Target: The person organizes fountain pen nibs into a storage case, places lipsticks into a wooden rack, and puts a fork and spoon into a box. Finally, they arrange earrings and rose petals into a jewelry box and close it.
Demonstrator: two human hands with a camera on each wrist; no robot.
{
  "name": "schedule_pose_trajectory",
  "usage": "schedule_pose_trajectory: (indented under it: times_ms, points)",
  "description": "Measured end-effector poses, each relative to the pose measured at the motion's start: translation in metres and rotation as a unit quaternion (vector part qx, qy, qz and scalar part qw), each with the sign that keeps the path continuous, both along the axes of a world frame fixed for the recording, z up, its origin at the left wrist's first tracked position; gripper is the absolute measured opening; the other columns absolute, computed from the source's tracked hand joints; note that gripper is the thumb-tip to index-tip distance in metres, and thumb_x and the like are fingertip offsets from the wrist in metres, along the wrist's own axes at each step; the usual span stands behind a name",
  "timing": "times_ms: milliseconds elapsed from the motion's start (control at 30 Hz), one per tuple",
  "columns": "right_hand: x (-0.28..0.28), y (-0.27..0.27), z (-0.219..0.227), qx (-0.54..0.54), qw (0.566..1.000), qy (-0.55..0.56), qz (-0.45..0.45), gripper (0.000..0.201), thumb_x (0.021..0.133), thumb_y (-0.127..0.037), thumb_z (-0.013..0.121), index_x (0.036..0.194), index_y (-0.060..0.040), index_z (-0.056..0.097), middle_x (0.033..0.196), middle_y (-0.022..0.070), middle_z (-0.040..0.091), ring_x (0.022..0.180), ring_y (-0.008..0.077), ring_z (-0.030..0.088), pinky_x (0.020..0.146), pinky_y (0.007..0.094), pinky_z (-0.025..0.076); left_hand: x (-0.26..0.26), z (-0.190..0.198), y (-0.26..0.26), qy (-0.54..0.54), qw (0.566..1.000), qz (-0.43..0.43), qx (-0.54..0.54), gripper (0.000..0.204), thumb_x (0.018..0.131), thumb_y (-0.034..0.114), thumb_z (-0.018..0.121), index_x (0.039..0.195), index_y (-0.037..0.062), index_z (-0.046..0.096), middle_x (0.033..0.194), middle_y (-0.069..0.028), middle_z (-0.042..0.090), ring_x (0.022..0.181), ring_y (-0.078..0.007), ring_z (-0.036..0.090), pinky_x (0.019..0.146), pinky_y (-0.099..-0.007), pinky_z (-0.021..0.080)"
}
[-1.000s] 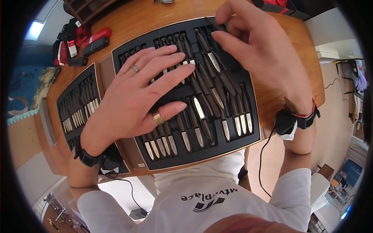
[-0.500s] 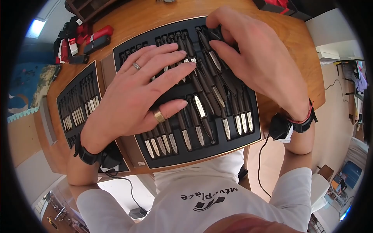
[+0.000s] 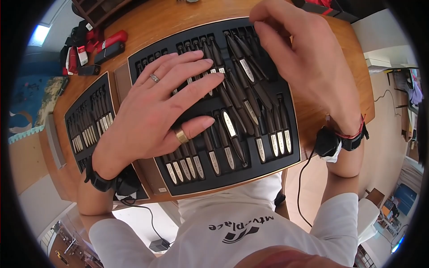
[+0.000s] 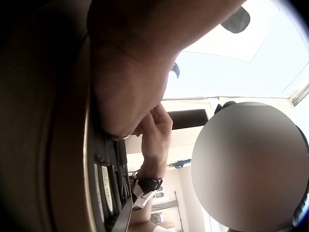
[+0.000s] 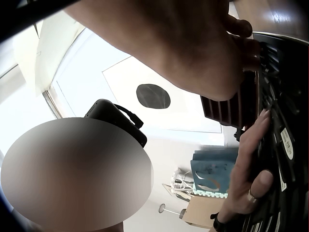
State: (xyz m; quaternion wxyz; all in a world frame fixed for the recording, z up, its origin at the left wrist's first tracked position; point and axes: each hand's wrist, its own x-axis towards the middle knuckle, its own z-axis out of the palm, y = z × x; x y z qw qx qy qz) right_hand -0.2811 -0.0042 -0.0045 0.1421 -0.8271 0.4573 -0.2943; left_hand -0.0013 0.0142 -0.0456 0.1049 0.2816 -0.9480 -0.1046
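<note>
A black slotted tray (image 3: 187,116) holds many dark, slender handle-like pieces with pale labels (image 3: 228,123); some stand in rows, others lie slanted across the middle. Over its left part rests the left hand (image 3: 156,107), fingers spread and nearly straight, covering several pieces. The right hand (image 3: 313,62) is at the tray's far right corner, fingers bent, thumb and index tips near the tray edge; whether they pinch anything is hidden. In the right wrist view, the left hand (image 5: 248,179) lies against the pieces and the right hand (image 5: 207,58) is near the tray edge.
A second tray (image 3: 91,120) of similar pieces is at the left. Red and black items (image 3: 109,47) lie at the back left, beside a dark wooden rack (image 3: 100,11). A black box with red contents (image 3: 317,6) stands at the back right.
The right hand dipped toward the tray's far right slots, then moved back up and right, exposing more dark pieces there. The left hand has stayed in place.
</note>
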Motion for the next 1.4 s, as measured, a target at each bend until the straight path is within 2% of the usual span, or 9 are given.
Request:
schedule_pose_trajectory:
  times_ms: [333, 400, 567, 667, 800, 900, 967, 1100, 1400]
  points:
    - [-0.017, -0.006, 0.011, 0.126, 0.991, 0.054, -0.013, 0.012, 0.099, -0.009, 0.062, 0.099, 0.0030, 0.063, 0.083, 0.0258, 0.067, 0.082, 0.0463, 0.068, 0.072, 0.0501, 0.053, -0.007, 0.007, -0.001, -0.009, 1.000, -0.008, 0.007, 0.067, 0.098, 0.041, 0.073, 0.152, 0.0049, 0.056, 0.155, -0.0195, 0.055, 0.147, -0.0424, 0.049, 0.123, -0.0554, 0.035]
    - [-0.017, -0.003, -0.022, -0.035, 0.994, 0.107, 0.010, 0.022, 0.100, -0.020, 0.066, 0.102, 0.0017, 0.068, 0.082, 0.0185, 0.071, 0.080, 0.0414, 0.069, 0.074, 0.0480, 0.055, -0.008, 0.006, 0.000, -0.016, 0.999, -0.028, -0.006, 0.068, 0.096, 0.038, 0.076, 0.153, 0.0067, 0.056, 0.154, -0.0172, 0.055, 0.145, -0.0410, 0.051, 0.121, -0.0546, 0.038]
    - [-0.027, 0.022, -0.019, 0.041, 0.994, 0.081, 0.053, 0.028, 0.096, -0.028, 0.070, 0.093, -0.0005, 0.073, 0.081, 0.0206, 0.073, 0.081, 0.0419, 0.073, 0.074, 0.0491, 0.057, -0.012, 0.008, 0.004, -0.004, 0.998, 0.047, 0.052, 0.075, 0.100, 0.046, 0.071, 0.158, 0.0032, 0.049, 0.162, -0.0214, 0.049, 0.147, -0.0449, 0.047, 0.123, -0.0527, 0.035]
    - [-0.028, 0.028, -0.042, -0.168, 0.981, -0.033, 0.090, 0.033, 0.096, -0.033, 0.073, 0.084, -0.0027, 0.075, 0.077, 0.0176, 0.073, 0.078, 0.0384, 0.075, 0.072, 0.0464, 0.058, -0.013, 0.009, 0.002, 0.008, 0.997, 0.044, 0.066, 0.076, 0.105, 0.047, 0.065, 0.161, 0.0001, 0.044, 0.169, -0.0236, 0.040, 0.153, -0.0441, 0.042, 0.126, -0.0506, 0.031]
    - [-0.007, 0.043, -0.038, -0.088, 0.982, 0.124, 0.113, 0.026, 0.092, -0.032, 0.076, 0.078, -0.0093, 0.076, 0.076, 0.0089, 0.074, 0.077, 0.0277, 0.075, 0.067, 0.0390, 0.053, -0.024, 0.017, 0.002, 0.033, 0.990, 0.085, 0.104, 0.061, 0.110, 0.026, 0.056, 0.164, 0.0010, 0.042, 0.173, -0.0246, 0.035, 0.158, -0.0446, 0.036, 0.127, -0.0489, 0.030]
    - [0.010, 0.045, -0.050, -0.107, 0.959, 0.222, 0.142, 0.019, 0.087, -0.028, 0.078, 0.074, -0.0132, 0.076, 0.079, 0.0020, 0.073, 0.075, 0.0220, 0.071, 0.058, 0.0380, 0.046, -0.041, 0.026, -0.009, -0.037, 0.995, 0.074, 0.053, 0.060, 0.104, 0.005, 0.054, 0.163, 0.0029, 0.045, 0.173, -0.0227, 0.036, 0.151, -0.0445, 0.043, 0.123, -0.0478, 0.035]
    - [0.001, 0.058, -0.043, -0.111, 0.974, 0.173, 0.100, 0.014, 0.084, -0.024, 0.074, 0.075, -0.0135, 0.076, 0.077, 0.0029, 0.073, 0.075, 0.0218, 0.073, 0.061, 0.0366, 0.047, -0.051, 0.031, -0.019, -0.059, 0.997, 0.041, 0.029, 0.067, 0.094, -0.008, 0.053, 0.160, 0.0036, 0.050, 0.172, -0.0190, 0.041, 0.133, -0.0409, 0.055, 0.117, -0.0459, 0.041]
    - [-0.004, 0.068, -0.046, -0.124, 0.943, 0.252, 0.178, 0.011, 0.079, -0.021, 0.080, 0.071, -0.0147, 0.075, 0.076, -0.0045, 0.065, 0.067, 0.0189, 0.059, 0.049, 0.0391, 0.036, -0.062, 0.026, -0.032, -0.076, 0.996, -0.017, 0.038, 0.070, 0.088, -0.010, 0.056, 0.157, 0.0026, 0.055, 0.167, -0.0156, 0.050, 0.115, -0.0362, 0.057, 0.111, -0.0442, 0.044]
    - [-0.031, 0.075, -0.046, -0.274, 0.932, 0.056, 0.232, 0.021, 0.077, -0.018, 0.073, 0.061, -0.0086, 0.064, 0.063, 0.0049, 0.054, 0.060, 0.0226, 0.053, 0.055, 0.0390, 0.035, -0.061, 0.028, -0.027, -0.071, 0.997, 0.008, 0.025, 0.059, 0.095, -0.006, 0.062, 0.153, 0.0040, 0.060, 0.160, -0.0130, 0.058, 0.112, -0.0344, 0.058, 0.108, -0.0410, 0.047]
